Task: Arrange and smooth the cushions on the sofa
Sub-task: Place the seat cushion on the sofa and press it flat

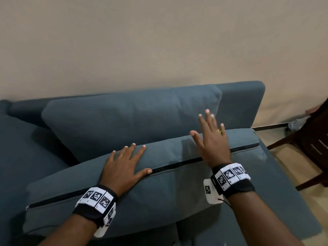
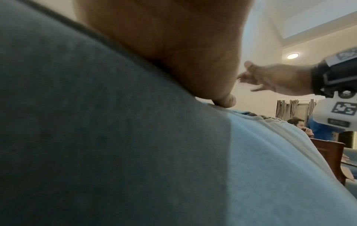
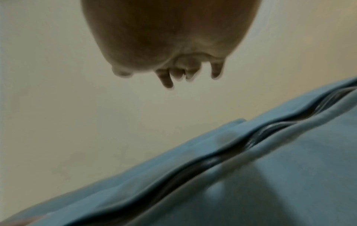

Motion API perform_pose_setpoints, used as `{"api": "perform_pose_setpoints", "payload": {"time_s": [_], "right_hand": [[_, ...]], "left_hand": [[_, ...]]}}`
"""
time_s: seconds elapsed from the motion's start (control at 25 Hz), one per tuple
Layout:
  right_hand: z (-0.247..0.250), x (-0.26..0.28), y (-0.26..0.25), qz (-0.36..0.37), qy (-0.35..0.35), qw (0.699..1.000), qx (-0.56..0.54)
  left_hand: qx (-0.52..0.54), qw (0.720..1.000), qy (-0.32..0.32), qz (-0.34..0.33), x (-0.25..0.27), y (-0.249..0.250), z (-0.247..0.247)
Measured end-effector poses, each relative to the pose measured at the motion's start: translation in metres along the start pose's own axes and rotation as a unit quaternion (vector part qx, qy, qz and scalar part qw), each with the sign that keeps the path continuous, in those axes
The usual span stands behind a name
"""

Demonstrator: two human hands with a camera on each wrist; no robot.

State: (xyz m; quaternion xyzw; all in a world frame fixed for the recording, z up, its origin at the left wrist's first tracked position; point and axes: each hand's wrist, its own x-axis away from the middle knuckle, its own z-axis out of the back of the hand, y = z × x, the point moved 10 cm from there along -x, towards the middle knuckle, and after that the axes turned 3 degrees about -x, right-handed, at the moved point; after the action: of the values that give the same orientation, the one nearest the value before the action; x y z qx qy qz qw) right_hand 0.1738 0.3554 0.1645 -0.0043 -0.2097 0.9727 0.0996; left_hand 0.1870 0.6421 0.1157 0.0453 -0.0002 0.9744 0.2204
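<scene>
A teal-blue sofa (image 1: 245, 100) stands against a beige wall. A large teal cushion (image 1: 166, 189) with a black zipper seam (image 1: 177, 165) lies tilted across the seat in front of me. Behind it a second cushion (image 1: 124, 119) leans on the backrest. My left hand (image 1: 124, 166) lies flat on the front cushion (image 2: 96, 152), fingers spread, thumb by the zipper. My right hand (image 1: 211, 137) hovers open above that cushion's far right part, fingers straight and spread, lifted clear of the fabric (image 3: 251, 175) as the right wrist view (image 3: 173, 61) shows.
Another teal cushion (image 1: 21, 150) sits at the far left of the sofa. A dark wooden chair (image 1: 312, 150) stands on the floor at the right. The left wrist view shows a seated person (image 2: 301, 126) in the room's background.
</scene>
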Motion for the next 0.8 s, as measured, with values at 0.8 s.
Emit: {"api": "perform_pose_setpoints", "payload": {"time_s": [0.8], "right_hand": [[-0.128,0.061,-0.191,0.190,-0.105,0.969,0.118]], "left_hand": [[-0.024,0.998,0.028,0.042,0.112,-0.156,-0.005]]}}
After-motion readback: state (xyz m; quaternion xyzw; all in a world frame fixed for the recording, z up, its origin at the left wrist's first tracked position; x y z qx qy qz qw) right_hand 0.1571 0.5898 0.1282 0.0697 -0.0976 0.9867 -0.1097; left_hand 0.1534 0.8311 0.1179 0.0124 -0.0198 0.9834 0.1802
